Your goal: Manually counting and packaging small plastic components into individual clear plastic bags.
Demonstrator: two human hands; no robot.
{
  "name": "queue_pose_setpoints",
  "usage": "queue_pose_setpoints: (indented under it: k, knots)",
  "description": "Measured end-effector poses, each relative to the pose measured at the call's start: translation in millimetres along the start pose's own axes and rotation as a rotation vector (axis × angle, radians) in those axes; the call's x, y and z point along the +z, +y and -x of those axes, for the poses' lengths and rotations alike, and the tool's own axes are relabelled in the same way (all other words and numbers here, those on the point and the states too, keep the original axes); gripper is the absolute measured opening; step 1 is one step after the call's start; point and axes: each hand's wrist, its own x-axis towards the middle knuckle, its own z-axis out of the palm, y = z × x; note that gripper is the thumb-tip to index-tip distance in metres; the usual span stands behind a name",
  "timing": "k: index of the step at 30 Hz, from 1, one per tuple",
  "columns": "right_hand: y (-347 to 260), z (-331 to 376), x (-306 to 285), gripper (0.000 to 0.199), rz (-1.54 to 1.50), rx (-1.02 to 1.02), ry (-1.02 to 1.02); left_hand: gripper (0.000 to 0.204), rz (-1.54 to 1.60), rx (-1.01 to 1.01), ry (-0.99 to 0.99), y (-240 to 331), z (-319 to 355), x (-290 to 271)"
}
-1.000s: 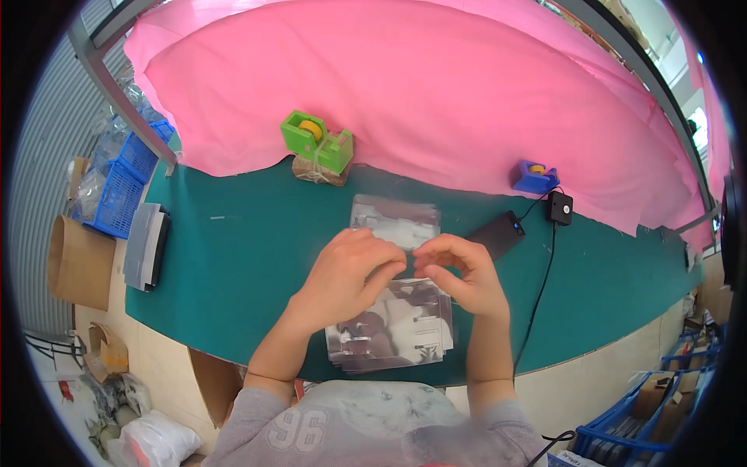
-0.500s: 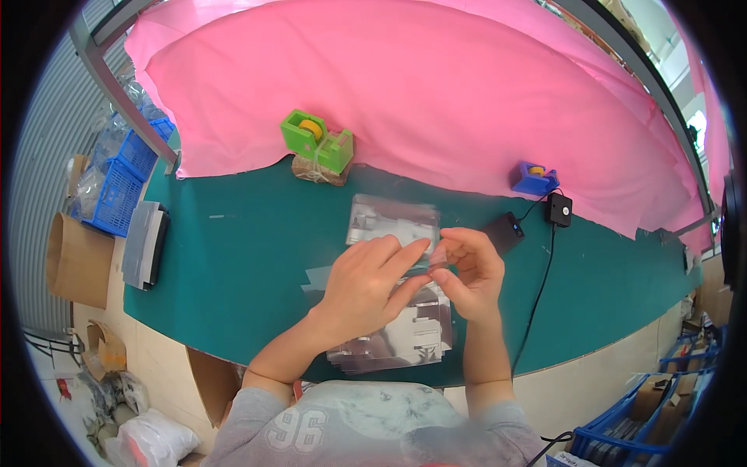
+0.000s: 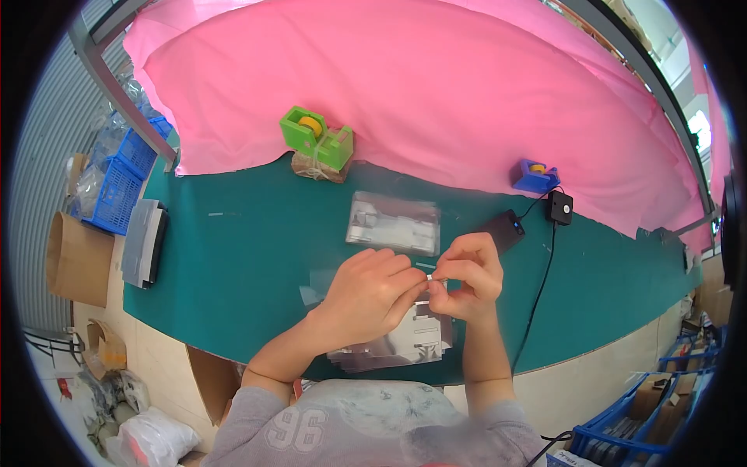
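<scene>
From the head view, our left hand [image 3: 372, 289] and right hand [image 3: 465, 278] met above the green table [image 3: 233, 257], fingertips pinched together on a small pale piece [image 3: 433, 277] held between them. What the piece was we could not tell; it was mostly hidden by our fingers. Both hands were narrow, closed on that piece, not spread. Under our wrists lay a stack of clear bags [image 3: 405, 342] near the table's front edge, and a second bag [image 3: 393, 223] lay flat just beyond our hands.

We judged the main risk to be the small piece slipping from so slight a pinch and dropping among the shiny bags, where it would be hard to find. Our left forearm rested close over the stack, so a sideways move might have pushed bags off the front edge. The black cable [image 3: 541, 288] ran just right of our right wrist, and an elbow swing could have snagged it and dragged the black box [image 3: 559, 207].
</scene>
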Motion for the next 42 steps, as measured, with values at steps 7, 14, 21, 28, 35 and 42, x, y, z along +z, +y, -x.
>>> queue_pose_setpoints:
  k: [7,14,21,28,35,42]
  knots:
    - [-3,-3,-8,0.015,0.067,0.101,0.074,0.016,0.092,-0.174,-0.051,1,-8,-7]
    - [-7,-4,-10,0.013,0.001,0.289,0.095,0.019,0.138,-0.149,-0.085,-6,-7,-3]
    - [1,-7,-16,0.016,-0.035,0.329,0.124,0.017,0.145,-0.105,-0.127,-14,-5,5]
    - [6,-7,-27,0.015,-0.060,0.388,0.176,0.018,0.122,-0.199,-0.176,-15,-7,3]
    - [4,-6,-37,0.010,-0.033,0.482,0.175,0.020,0.117,-0.195,-0.153,-17,-9,-2]
    - [7,-5,-42,0.010,-0.022,0.471,0.209,0.020,0.083,-0.216,-0.171,-14,-10,-7]
